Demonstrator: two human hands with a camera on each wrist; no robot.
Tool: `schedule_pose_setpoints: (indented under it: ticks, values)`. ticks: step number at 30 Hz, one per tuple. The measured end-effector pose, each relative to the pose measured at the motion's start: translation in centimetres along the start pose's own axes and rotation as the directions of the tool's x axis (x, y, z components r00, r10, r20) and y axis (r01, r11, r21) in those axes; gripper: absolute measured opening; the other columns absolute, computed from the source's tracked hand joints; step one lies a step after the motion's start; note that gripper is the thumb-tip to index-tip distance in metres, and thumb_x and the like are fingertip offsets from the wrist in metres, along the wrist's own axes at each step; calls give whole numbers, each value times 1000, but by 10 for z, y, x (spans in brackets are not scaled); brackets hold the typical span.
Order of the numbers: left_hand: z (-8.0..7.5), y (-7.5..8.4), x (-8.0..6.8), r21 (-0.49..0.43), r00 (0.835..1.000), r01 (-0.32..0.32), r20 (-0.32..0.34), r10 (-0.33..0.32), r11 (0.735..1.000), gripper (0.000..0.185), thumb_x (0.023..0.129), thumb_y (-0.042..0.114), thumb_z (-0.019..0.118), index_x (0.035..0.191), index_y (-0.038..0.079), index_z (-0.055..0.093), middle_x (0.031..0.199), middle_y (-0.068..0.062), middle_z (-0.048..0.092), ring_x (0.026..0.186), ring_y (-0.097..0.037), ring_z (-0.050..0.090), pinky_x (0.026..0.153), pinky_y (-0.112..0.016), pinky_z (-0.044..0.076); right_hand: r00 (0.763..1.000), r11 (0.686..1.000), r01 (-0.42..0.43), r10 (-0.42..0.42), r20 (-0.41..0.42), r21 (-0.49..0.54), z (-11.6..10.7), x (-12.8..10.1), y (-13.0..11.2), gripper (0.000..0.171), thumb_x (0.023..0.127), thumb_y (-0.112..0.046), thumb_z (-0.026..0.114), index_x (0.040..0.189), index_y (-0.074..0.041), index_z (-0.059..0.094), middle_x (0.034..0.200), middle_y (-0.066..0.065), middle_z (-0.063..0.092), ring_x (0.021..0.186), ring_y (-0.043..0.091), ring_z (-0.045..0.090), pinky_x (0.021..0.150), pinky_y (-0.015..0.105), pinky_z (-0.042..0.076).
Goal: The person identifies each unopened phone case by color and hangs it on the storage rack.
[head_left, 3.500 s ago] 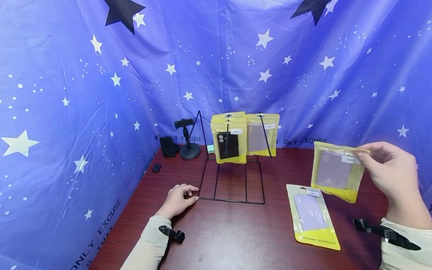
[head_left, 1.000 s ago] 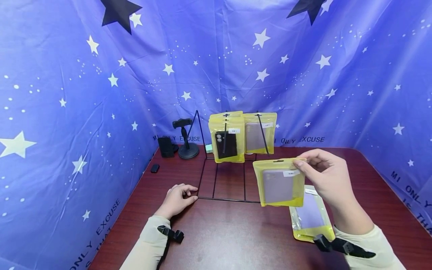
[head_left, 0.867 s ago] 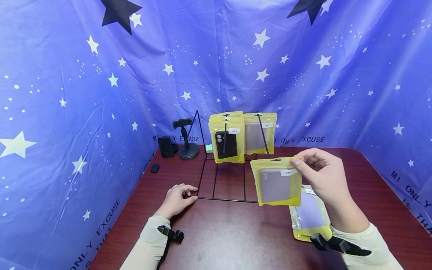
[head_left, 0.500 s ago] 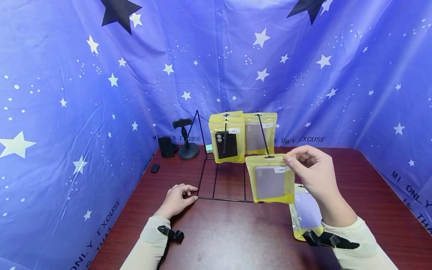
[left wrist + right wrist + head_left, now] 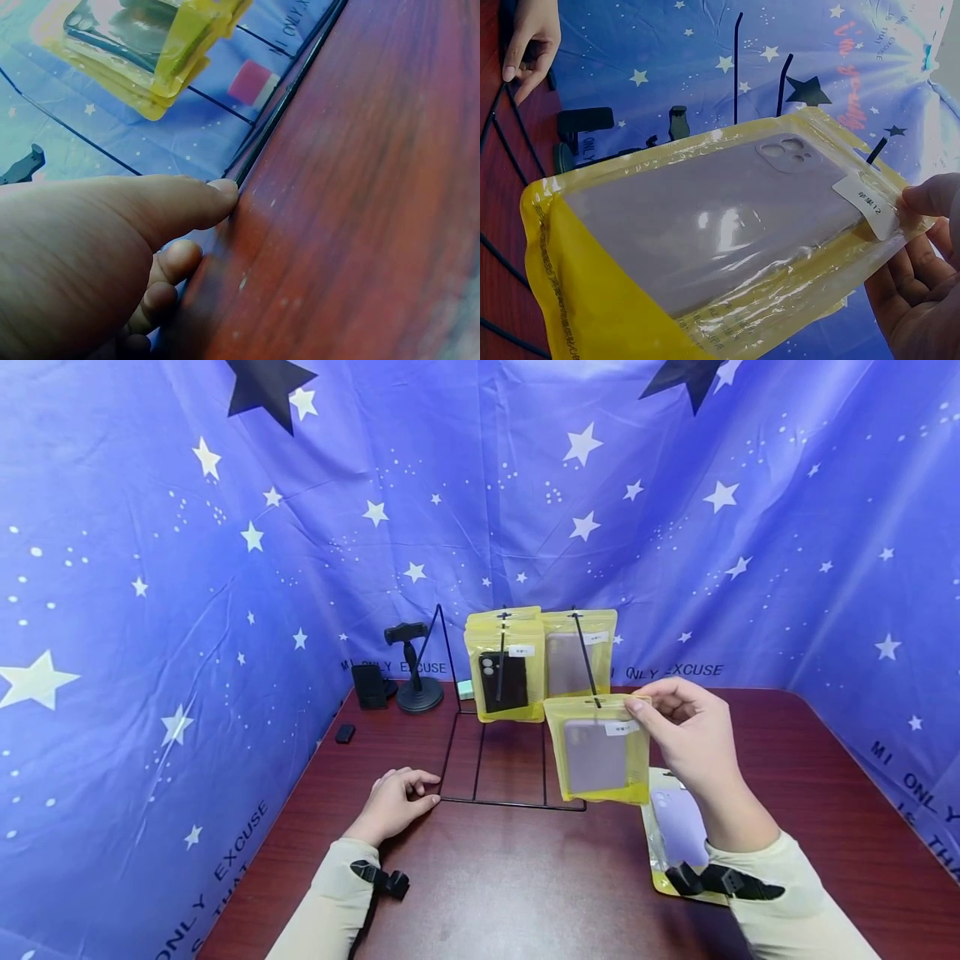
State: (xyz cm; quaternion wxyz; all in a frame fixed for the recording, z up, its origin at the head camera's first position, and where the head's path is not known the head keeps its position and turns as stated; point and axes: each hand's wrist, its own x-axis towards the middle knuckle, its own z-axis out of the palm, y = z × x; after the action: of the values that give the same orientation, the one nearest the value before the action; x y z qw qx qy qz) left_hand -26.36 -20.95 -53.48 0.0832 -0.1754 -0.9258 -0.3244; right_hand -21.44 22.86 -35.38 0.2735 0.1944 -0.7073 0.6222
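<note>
Fingers (image 5: 651, 708) of raised right hand (image 5: 693, 739) pinch yellow packet (image 5: 598, 749); left hand (image 5: 393, 803) rests loosely curled.

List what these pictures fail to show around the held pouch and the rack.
- Head view: whether the held pouch is already on the hook; the hole is too small to see.
- Head view: the flat pouch is partly covered by the right hand and sleeve.
- Right wrist view: the label print is blurred.
- Left wrist view: the left hand hides the rack corner.
</note>
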Motion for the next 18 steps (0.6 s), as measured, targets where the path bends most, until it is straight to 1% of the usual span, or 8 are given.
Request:
schedule_pose_setpoints:
  ticks: [3,6,8,11,14,18]
  values:
    - [1,-1,1,5,1000,0,-3,0,1000,26,88,29,87,113,29,79,82,15,55,80,-8,52,101,-53,37,1000,999,-13,13,-9,-29,0,1,2,9,93,5,75,100,9,72,80,5,73,65,11,61,59,21,47]
    - [1,-2,1,13,1000,5,-2,-5,1000,26,88,30,86,113,30,79,82,15,56,82,-8,52,101,-49,36,1000,999,-18,18,-17,-33,1,2,4,9,93,4,76,100,9,72,79,4,72,65,10,60,59,21,46]
    - [2,-3,1,11,1000,12,3,-12,1000,26,88,30,86,113,30,79,83,16,56,82,-9,51,95,-45,36,999,1000,-20,20,-26,-16,1,2,5,9,92,6,76,100,10,72,78,5,72,65,11,61,59,21,46]
    - [2,-3,1,10,1000,17,8,-17,1000,25,89,30,86,113,31,79,83,16,56,83,-10,51,91,-43,35,999,1000,-16,15,-35,-12,2,3,7,9,91,9,76,99,10,72,77,7,71,64,11,61,59,21,46]
    - [2,-3,1,7,1000,16,8,-16,1000,25,89,30,86,113,31,79,83,16,56,83,-9,52,93,-43,35,999,996,1,-4,-35,-85,1,3,10,9,90,9,77,99,7,74,77,6,70,64,9,60,59,20,46]
    - [1,-2,1,3,1000,10,7,-10,1000,25,88,30,86,113,30,79,83,14,57,82,-10,52,92,-43,35,999,978,26,-30,-17,-205,1,5,11,9,90,8,77,98,4,76,75,10,69,62,7,58,56,18,45]
